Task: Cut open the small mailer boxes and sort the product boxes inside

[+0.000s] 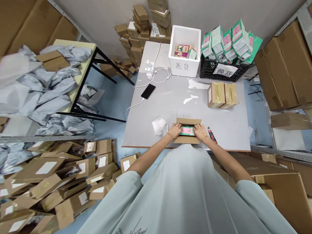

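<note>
At the table's front edge lies a small cardboard box (187, 140) with its long flaps folded out. Inside it shows a green, white and pink packet (187, 131). My left hand (174, 131) is closed over the box's left end, fingertips curled in beside the packet. Over the opposite end, my right hand (201, 132) grips in the same way. Whether the fingertips touch the packet is hard to tell. A red and black utility knife (212, 135) lies just right of my right hand. Crumpled white paper (160, 126) sits left of my left hand.
Two taped cartons (216, 95) stand at the table's right. Behind are a white foam bin (185, 68) and a black crate (207, 72) of green-and-white boxes. A phone (148, 91) and cables lie on the left. Opened cartons (46, 167) cover the floor at left.
</note>
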A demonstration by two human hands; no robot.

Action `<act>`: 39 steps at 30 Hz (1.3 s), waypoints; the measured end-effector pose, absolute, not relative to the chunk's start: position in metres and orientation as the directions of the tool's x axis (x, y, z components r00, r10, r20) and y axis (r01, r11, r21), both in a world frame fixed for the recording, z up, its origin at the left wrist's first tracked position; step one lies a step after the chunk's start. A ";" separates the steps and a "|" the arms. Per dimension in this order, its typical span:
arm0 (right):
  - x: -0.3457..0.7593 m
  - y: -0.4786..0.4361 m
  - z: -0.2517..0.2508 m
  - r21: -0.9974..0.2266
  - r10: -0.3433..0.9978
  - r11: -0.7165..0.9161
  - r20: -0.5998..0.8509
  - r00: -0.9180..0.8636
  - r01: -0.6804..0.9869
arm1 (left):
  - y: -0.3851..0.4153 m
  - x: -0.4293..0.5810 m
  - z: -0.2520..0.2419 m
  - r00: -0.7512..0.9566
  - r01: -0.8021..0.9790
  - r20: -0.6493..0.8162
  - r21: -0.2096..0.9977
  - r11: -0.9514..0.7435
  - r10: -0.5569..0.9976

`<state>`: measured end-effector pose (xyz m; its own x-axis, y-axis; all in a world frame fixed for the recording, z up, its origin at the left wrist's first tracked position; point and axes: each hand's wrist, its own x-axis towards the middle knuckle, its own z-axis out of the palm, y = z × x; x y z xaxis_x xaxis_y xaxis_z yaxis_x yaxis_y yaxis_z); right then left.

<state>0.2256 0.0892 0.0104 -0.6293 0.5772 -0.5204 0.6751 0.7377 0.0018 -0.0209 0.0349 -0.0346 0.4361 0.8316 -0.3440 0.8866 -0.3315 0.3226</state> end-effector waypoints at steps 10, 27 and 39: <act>0.226 0.099 0.010 -0.057 0.535 0.747 -0.540 -0.650 0.663 | 0.041 -0.027 -0.036 0.446 0.864 -0.320 0.396 -0.310 0.836; 0.254 0.123 0.097 -0.396 0.609 0.659 -0.219 -0.762 0.640 | 0.033 -0.068 0.049 0.323 0.651 -0.043 0.735 -0.189 0.945; 0.228 0.186 0.175 -0.964 0.868 0.162 0.038 -0.495 0.211 | 0.047 -0.073 0.094 -0.014 -0.172 -0.270 0.949 0.264 0.963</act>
